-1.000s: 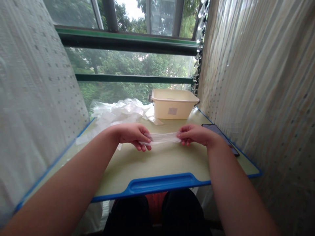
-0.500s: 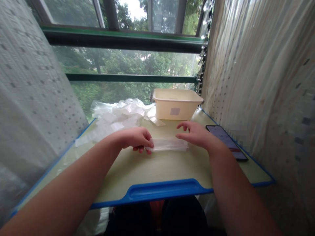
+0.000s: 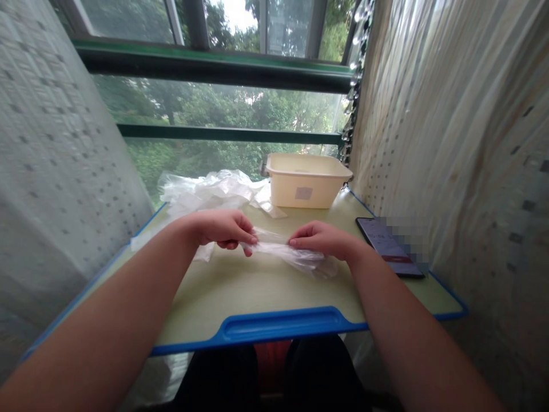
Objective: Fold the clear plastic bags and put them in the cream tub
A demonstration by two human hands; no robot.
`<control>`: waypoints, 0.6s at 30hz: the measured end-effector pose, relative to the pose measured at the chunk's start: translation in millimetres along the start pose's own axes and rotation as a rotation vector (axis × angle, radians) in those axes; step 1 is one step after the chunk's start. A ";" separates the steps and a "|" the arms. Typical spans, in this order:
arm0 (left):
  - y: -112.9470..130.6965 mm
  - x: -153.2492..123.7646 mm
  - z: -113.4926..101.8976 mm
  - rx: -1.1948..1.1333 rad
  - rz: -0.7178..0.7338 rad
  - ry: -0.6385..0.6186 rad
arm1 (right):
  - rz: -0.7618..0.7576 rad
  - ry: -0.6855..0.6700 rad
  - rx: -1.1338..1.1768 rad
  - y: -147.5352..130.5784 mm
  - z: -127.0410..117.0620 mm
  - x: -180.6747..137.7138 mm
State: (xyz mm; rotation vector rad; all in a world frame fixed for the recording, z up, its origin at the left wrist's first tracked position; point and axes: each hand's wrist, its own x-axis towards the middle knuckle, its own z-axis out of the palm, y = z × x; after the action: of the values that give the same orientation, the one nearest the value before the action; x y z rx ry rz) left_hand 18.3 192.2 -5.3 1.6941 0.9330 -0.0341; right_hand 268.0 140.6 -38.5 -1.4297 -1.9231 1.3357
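A strip of thin, clear-white plastic bag (image 3: 274, 248) stretches between my two hands, just over the pale tabletop (image 3: 257, 292). My left hand (image 3: 229, 232) pinches its left end between thumb and fingers. Farther along, my right hand (image 3: 319, 239) grips it with thumb and fingertips together, and a crumpled loose end spreads out below that hand. Behind my left hand lies a heap of similar crumpled plastic bags (image 3: 214, 190), partly hidden by the hand and forearm.
A cream plastic bin (image 3: 285, 191) with a small label stands at the back of the table. At the right edge lies a phone (image 3: 388, 246). Blue trim with a raised ledge (image 3: 283, 325) borders the front. Curtains (image 3: 429, 126) hang on both sides, before a window.
My right hand, open above the strip before, has come down and closed on it. The flat folded strip is now bunched and creased, and my left hand has shifted slightly left.
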 end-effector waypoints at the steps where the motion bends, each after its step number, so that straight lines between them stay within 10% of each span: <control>1: -0.7 -0.4 -1.0 -0.005 0.001 0.001 | 0.005 -0.017 0.023 -0.2 0.2 -0.4; 12: -3.1 -6.4 -12.4 -0.110 -0.001 0.191 | 0.005 -0.223 0.227 -1.5 2.4 -3.8; 18: 7.1 1.2 -4.5 -0.244 -0.039 0.807 | -0.096 0.025 0.457 1.2 8.5 10.9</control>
State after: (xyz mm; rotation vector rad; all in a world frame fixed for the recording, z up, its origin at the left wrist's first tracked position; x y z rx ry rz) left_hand 21.4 196.3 1.5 1.4570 1.4852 0.7564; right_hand 257.8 146.6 -45.9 -1.1074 -1.5158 1.5725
